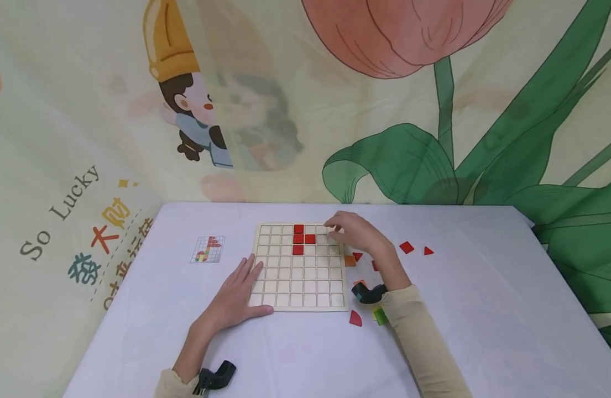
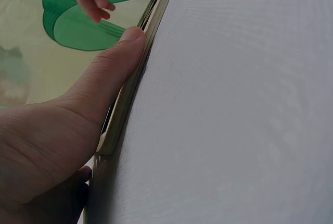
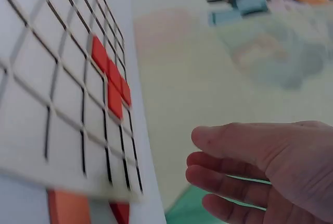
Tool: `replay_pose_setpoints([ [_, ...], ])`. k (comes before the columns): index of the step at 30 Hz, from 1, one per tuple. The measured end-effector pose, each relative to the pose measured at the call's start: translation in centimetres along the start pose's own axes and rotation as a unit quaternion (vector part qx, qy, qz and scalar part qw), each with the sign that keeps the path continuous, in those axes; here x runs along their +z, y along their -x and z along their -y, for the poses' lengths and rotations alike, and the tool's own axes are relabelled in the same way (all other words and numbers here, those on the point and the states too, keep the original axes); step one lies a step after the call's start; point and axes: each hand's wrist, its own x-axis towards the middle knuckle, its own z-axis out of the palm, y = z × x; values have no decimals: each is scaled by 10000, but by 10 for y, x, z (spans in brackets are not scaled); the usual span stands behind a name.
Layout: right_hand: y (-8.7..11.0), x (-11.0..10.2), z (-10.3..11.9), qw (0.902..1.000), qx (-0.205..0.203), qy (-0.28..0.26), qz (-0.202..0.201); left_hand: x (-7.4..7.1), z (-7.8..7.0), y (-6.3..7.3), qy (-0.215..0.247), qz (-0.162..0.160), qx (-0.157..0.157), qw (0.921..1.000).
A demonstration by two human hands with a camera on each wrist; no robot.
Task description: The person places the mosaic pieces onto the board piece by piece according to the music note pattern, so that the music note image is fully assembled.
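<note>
A pale wooden grid board lies on the white table. Red square tiles fill several of its upper cells, three in a column and one beside the middle one. My left hand rests along the board's left side, its thumb against the near edge and its fingers spread at the left edge. Above the board's upper right corner hovers my right hand, fingers loosely bent. In the right wrist view nothing shows between the right thumb and fingers, and the hand is apart from the board.
A small pattern card lies left of the board. Right of it are scattered pieces: an orange square, a red square, a red triangle, a red quarter-round and a green piece. A printed cloth hangs behind the table.
</note>
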Motion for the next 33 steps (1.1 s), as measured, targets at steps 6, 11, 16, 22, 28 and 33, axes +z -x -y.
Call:
replay_pose_setpoints([
  [6, 9, -19, -42, 9982, 513, 55, -319, 0, 0, 0, -18, -13, 33, 10000],
  [11, 12, -22, -57, 9967, 729, -45, -354, 1, 1, -1, -37, 7, 3, 10000],
  [16, 14, -22, -62, 9962, 803, -73, -317, 2, 2, 0, -50, 2, 24, 10000],
  [22, 14, -22, -64, 9972, 667, -91, -336, 2, 2, 0, -87, -20, 45, 10000],
  [28, 14, -21, -66, 9978, 556, -130, -334, 2, 1, -1, -70, -43, 45, 10000],
  [33, 13, -18, -66, 9970, 710, -171, -257, 2, 1, -2, -29, -23, 10, 10000],
])
